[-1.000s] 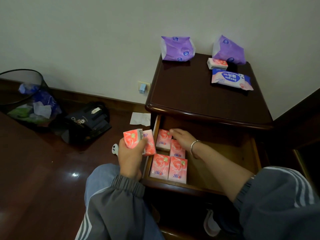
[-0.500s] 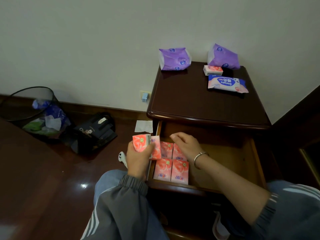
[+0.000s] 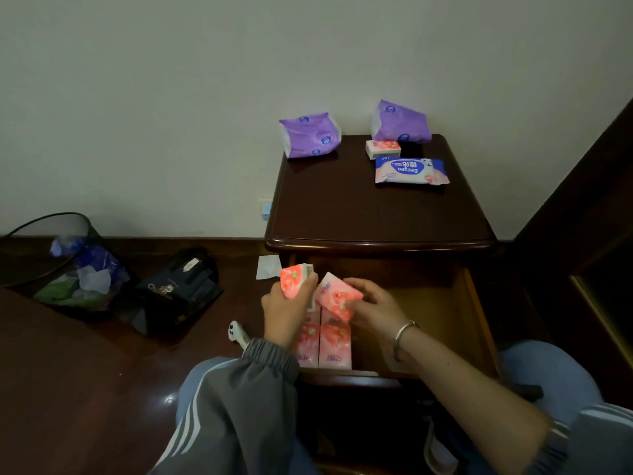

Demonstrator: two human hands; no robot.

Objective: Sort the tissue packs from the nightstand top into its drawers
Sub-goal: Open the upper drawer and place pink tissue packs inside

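Observation:
The dark wooden nightstand [image 3: 376, 214] has its top drawer [image 3: 445, 323] pulled open. Pink tissue packs [image 3: 334, 347] lie in rows at the drawer's left side. My left hand [image 3: 286, 313] grips a pink pack [image 3: 294, 279] above the drawer's left edge. My right hand [image 3: 373, 306] holds another pink pack [image 3: 337, 296], tilted, just right of the left hand. On the nightstand top sit two purple packs [image 3: 310, 135] [image 3: 400, 123], a small pink pack [image 3: 383, 149] and a blue and pink wipes pack [image 3: 411, 170].
A black mesh bin [image 3: 58, 265] with rubbish stands on the floor at left, next to a black bag [image 3: 178, 289]. A white paper [image 3: 268, 267] lies by the nightstand's left side. A dark wooden frame [image 3: 582, 234] rises at right.
My right hand has lifted out of the drawer and taken one pink pack from beside my left hand. The view has tilted down, so the nightstand sits lower in frame.

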